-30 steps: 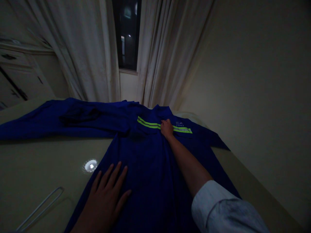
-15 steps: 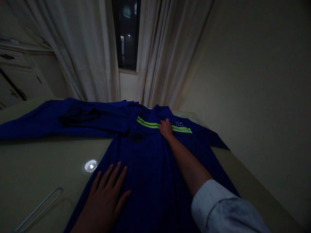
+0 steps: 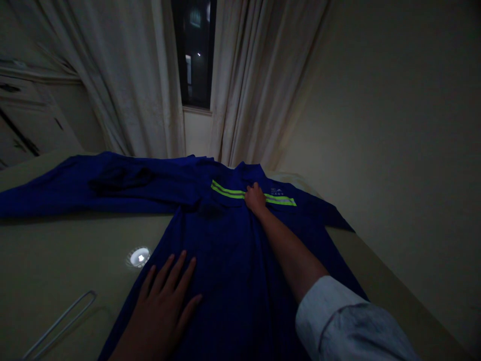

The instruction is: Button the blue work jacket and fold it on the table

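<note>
A dark blue work jacket [image 3: 221, 255] lies spread out front up, its collar at the far end. A yellow-green reflective stripe [image 3: 227, 191] crosses its chest, and small pale print shows at the right breast. My right hand [image 3: 256, 199] is closed on the front fabric at the middle of the stripe; its fingertips are partly hidden. Lower down, my left hand [image 3: 163, 301] rests flat on the jacket's left side with fingers spread. One sleeve [image 3: 158, 195] stretches far to the left, with a dark fold on it.
The jacket lies on a greenish table [image 3: 56, 260]. A bent wire loop [image 3: 62, 323] lies at the lower left. Near the jacket's left edge is a bright round spot [image 3: 140, 257], perhaps glass or a reflection. Curtains [image 3: 244, 85], a cabinet [image 3: 37, 115] and a wall [image 3: 394, 125] stand around.
Both hands and the jacket look almost unchanged. The whole view has shifted very slightly.
</note>
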Action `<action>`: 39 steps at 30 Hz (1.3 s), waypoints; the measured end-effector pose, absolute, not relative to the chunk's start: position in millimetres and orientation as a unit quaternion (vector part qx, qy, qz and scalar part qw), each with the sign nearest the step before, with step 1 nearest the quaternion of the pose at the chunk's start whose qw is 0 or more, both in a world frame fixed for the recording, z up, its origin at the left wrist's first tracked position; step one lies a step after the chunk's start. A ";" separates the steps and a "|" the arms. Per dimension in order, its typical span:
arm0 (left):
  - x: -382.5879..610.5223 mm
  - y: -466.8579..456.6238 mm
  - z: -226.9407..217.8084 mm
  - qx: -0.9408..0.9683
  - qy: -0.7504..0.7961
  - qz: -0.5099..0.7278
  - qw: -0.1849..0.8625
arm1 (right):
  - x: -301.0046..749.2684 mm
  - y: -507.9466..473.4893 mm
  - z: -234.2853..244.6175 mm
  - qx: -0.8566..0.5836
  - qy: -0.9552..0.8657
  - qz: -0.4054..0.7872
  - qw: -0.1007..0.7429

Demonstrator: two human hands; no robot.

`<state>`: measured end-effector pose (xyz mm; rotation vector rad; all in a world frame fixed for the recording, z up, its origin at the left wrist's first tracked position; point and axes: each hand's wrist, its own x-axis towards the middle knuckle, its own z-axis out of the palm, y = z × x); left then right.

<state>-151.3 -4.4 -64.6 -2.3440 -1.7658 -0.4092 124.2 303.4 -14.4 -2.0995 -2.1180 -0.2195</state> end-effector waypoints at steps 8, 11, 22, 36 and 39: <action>-152.0 -3.7 -65.8 -0.788 -0.592 -0.142 0.086 | 124.1 303.7 -9.2 -0.682 -0.725 -0.072 0.058; -152.3 -3.8 -66.4 -0.789 -0.590 -0.145 0.087 | 124.2 304.4 -8.3 -0.675 -0.732 -0.071 0.055; -151.5 -2.6 -68.1 -0.789 -0.586 -0.154 0.098 | 125.4 306.8 -4.9 -0.658 -0.749 -0.071 0.026; -151.4 -2.5 -65.9 -0.790 -0.584 -0.156 0.105 | 126.2 310.4 -4.5 -0.644 -0.762 -0.065 0.016; -152.1 -2.4 -67.2 -0.790 -0.581 -0.159 0.114 | 126.8 308.9 -5.6 -0.648 -0.759 -0.066 0.019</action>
